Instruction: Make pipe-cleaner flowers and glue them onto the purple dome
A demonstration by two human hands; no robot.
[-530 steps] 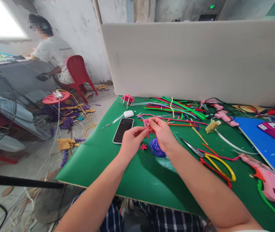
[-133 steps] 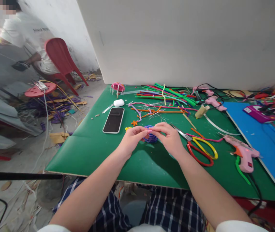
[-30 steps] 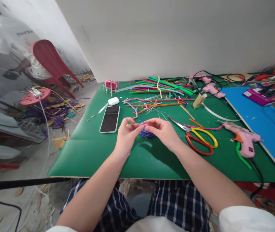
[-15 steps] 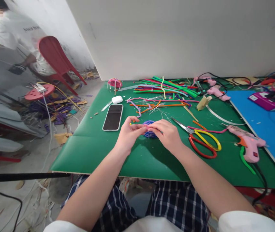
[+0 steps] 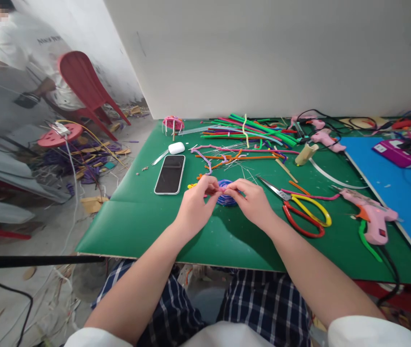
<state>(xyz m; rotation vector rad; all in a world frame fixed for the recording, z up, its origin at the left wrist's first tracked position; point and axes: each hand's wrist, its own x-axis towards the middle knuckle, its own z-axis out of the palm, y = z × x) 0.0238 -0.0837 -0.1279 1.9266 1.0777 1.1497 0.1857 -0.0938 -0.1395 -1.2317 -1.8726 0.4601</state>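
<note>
Fingertips of my left hand and my right hand are pinched close together on a small pink piece, largely hidden by the fingers. Right below and behind it lies a round blue-purple coil on the green table. Scissors with one red and one yellow handle lie open to the right of my right hand. Beyond both hands are a bent lilac stem and orange stems. Small yellow and orange bits sit beside my left hand.
A phone and white case lie on the left. Colourful stems are heaped at the back. To the right are a pink glue gun and blue board. A person sits at far left.
My left hand's fingers have curled in more, and more of the coil shows between the hands. The yellow bits beside my left hand are more visible. The view has shifted slightly.
</note>
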